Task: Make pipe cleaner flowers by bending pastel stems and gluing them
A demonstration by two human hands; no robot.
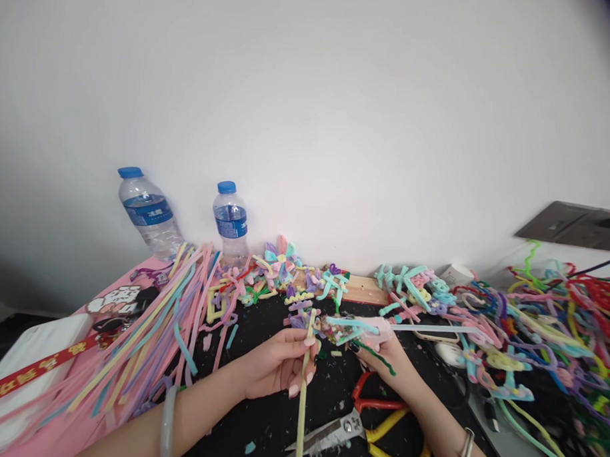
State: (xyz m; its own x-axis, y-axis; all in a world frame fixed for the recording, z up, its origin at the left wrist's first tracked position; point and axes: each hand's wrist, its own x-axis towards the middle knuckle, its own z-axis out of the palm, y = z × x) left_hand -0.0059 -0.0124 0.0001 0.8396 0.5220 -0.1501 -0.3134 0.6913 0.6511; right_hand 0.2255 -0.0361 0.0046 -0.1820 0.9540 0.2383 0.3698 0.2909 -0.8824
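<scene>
Near the middle of the table, my left hand (pixel 284 362) pinches a long pale yellow pipe cleaner (pixel 302 402) that hangs down toward the front edge. To its right, my right hand (pixel 384 362) is closed around a pink glue gun (pixel 376 329) with a pale stick running out to the right. Light blue and dark green pipe cleaner pieces lie against the gun, partly covering its front end. Open scissors (pixel 349 425) with red and yellow handles lie on the black surface below the hands.
Two water bottles (pixel 147 214) (pixel 231 221) stand by the wall. Bundled pipe cleaners (pixel 187 292) lie left, beside a white box (pixel 34 364). Shaped pieces line the back; a tangled heap (pixel 563 326) fills the right, below a wall socket (pixel 559 223).
</scene>
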